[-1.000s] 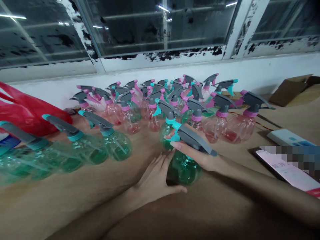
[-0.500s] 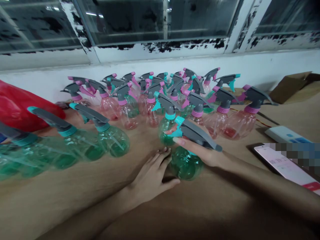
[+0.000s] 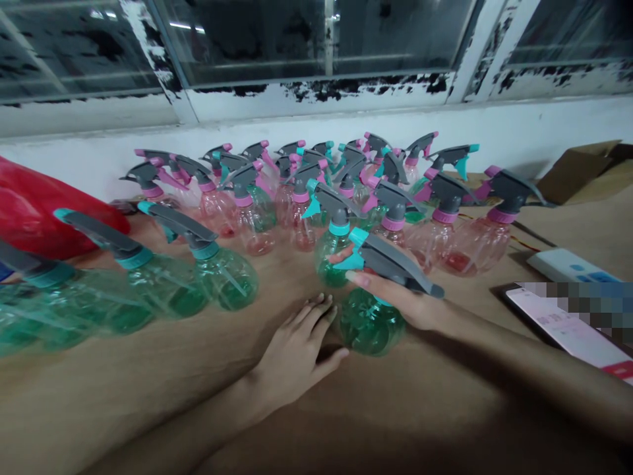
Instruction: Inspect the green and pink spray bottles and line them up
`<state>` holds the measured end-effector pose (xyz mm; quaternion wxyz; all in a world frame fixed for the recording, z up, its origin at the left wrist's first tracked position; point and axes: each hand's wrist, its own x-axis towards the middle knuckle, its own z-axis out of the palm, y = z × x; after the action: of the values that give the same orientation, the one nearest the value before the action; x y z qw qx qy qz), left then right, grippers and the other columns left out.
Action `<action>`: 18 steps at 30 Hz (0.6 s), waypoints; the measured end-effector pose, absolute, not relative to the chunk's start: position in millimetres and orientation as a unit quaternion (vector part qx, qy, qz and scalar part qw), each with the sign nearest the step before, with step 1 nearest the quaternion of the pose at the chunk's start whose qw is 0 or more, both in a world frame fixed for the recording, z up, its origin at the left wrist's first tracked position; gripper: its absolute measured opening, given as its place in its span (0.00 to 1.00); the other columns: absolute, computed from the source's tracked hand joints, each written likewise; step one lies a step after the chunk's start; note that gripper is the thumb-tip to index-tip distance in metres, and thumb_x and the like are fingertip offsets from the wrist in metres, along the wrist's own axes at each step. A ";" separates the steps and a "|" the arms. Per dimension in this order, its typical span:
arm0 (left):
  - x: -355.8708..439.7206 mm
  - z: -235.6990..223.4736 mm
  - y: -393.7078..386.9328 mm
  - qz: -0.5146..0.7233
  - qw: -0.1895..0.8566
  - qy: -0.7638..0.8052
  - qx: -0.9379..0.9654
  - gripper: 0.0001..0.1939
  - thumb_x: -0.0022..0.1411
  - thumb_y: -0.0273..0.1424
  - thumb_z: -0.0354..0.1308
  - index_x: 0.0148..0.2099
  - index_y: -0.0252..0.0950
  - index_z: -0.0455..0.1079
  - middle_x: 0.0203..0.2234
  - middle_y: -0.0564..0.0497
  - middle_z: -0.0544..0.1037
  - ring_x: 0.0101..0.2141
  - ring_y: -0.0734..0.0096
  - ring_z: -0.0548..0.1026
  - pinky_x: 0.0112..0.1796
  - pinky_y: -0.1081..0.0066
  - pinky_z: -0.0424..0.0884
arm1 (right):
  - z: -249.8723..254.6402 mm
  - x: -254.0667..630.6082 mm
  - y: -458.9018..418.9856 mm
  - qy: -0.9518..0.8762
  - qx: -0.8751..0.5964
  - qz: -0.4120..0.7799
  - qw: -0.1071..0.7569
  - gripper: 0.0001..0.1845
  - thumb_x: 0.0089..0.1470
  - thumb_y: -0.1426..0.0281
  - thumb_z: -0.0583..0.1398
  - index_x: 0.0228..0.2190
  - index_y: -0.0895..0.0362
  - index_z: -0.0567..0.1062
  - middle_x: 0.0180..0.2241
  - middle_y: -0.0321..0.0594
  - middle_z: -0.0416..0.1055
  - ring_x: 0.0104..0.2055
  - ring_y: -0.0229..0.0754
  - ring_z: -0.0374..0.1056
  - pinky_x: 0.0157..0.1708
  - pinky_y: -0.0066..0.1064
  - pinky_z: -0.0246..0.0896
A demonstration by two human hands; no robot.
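My right hand point(image 3: 403, 298) is closed round the neck of a green spray bottle point(image 3: 372, 326), which stands upright on the wooden table. Its grey head and turquoise trigger point up and to the left, and my thumb and fingers lie near the trigger. Flat on the tabletop, just left of that bottle, rests my left hand point(image 3: 299, 346), holding nothing, its fingers stretched out and the thumb apart. Close behind my right hand's bottle is another green spray bottle point(image 3: 333, 254) with a turquoise collar.
Green spray bottles point(image 3: 225, 277) form a row at left. Behind, several pink ones point(image 3: 257, 234) and some green crowd toward the wall. A red bag point(image 3: 54, 214) lies far left. On the right are a phone point(image 3: 558, 326), a white device point(image 3: 568, 267) and a cardboard box point(image 3: 578, 175).
My left hand has shifted very slightly back from the bottle, its thumb a little farther from it. My right hand keeps its grip on the spray bottle.
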<state>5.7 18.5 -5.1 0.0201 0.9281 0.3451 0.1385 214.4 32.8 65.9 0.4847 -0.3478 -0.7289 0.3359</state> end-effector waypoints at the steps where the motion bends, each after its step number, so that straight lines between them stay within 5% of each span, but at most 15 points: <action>1: 4.1 -5.8 18.1 0.142 0.007 0.346 0.927 0.26 0.67 0.42 0.50 0.58 0.28 0.61 0.56 0.36 0.67 0.57 0.52 0.63 0.54 0.54 0.63 | 65.7 214.0 33.0 -0.728 -0.343 0.340 0.486 0.10 0.56 0.65 0.60 0.41 0.50 0.72 0.42 0.35 0.74 0.45 0.41 0.70 0.48 0.35 0.62; 10: 5.3 -7.6 14.4 0.158 -0.009 0.364 0.918 0.23 0.67 0.39 0.50 0.57 0.29 0.62 0.55 0.38 0.69 0.57 0.54 0.64 0.54 0.54 0.63 | 64.7 213.5 32.9 -0.718 -0.354 0.340 0.493 0.11 0.54 0.67 0.61 0.41 0.50 0.74 0.42 0.36 0.74 0.43 0.44 0.71 0.45 0.38 0.65; 18: 3.7 -7.9 15.5 0.145 -0.015 0.369 0.918 0.25 0.65 0.38 0.53 0.58 0.27 0.61 0.58 0.35 0.65 0.59 0.51 0.60 0.56 0.52 0.59 | 65.3 211.4 34.2 -0.716 -0.321 0.368 0.499 0.13 0.55 0.68 0.61 0.44 0.48 0.74 0.46 0.35 0.74 0.51 0.44 0.68 0.53 0.39 0.61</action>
<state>3.7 15.5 -7.9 -0.0153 0.9180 0.3689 0.1446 211.4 34.2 65.3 0.4990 -0.3210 -0.7160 0.3678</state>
